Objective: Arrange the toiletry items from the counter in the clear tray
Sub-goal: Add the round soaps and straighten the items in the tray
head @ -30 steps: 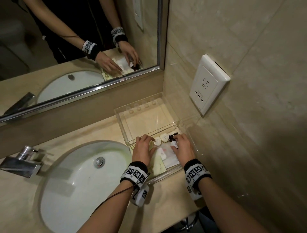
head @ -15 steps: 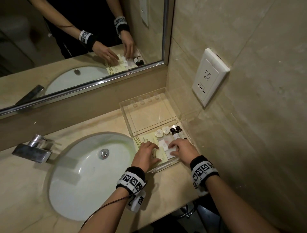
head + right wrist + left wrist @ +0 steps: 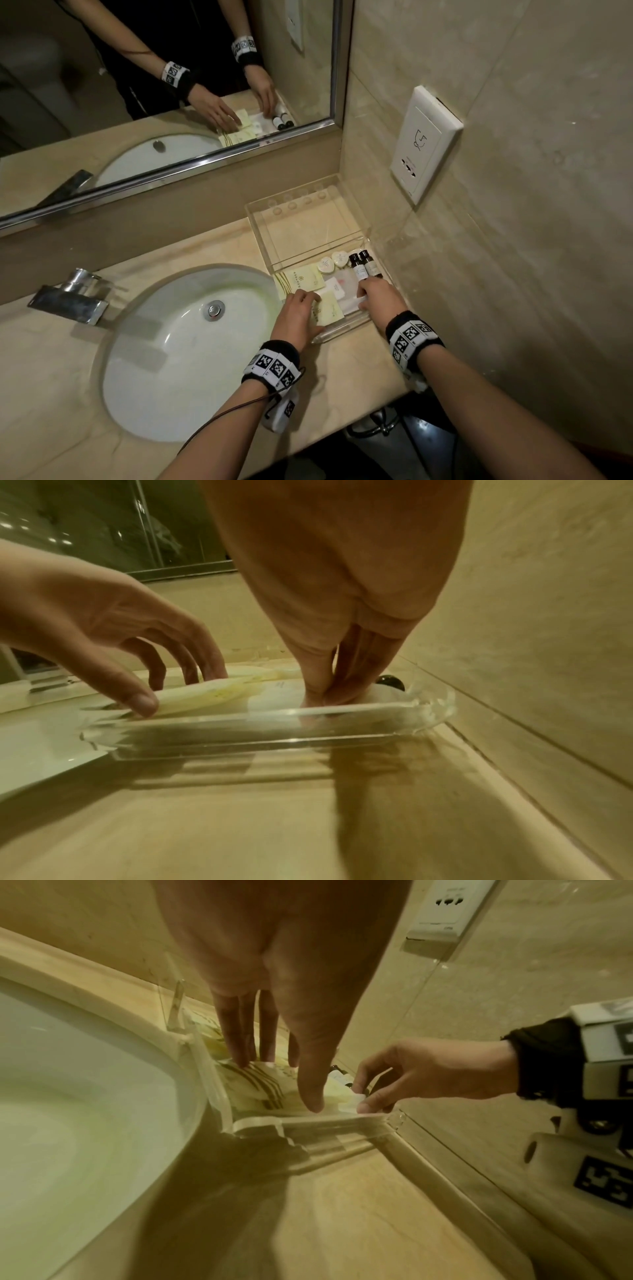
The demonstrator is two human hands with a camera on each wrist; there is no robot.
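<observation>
The clear tray (image 3: 260,236) sits on the bench (image 3: 212,246) in the corner, its long axis running from about 5 o'clock up toward 11 o'clock in the head view, with the far half bare. The toiletries are gathered at the near end. Two dark bottles (image 3: 363,264) lie side by side against the tray's right wall, caps pointing to 11 o'clock; their white labels carry print too small to read. At their 9 o'clock are two white heart-shaped soaps (image 3: 332,263), touching each other. Two pale yellow packets show: a larger one (image 3: 298,279) with a small round emblem and brown stripes, and a smaller one (image 3: 327,310) overlapping it at 5 o'clock. A white sachet (image 3: 337,289) with a red mark lies between the packets and the bottles; its writing cannot be read.

The left hand (image 3: 297,317) rests with straight fingers (image 3: 240,1042) on the yellow packets, thumb down by the near wall. The right hand (image 3: 378,301) has thumb and fingertips (image 3: 316,696) pinched together on a white item at the tray's near right corner, just below the bottles.
</observation>
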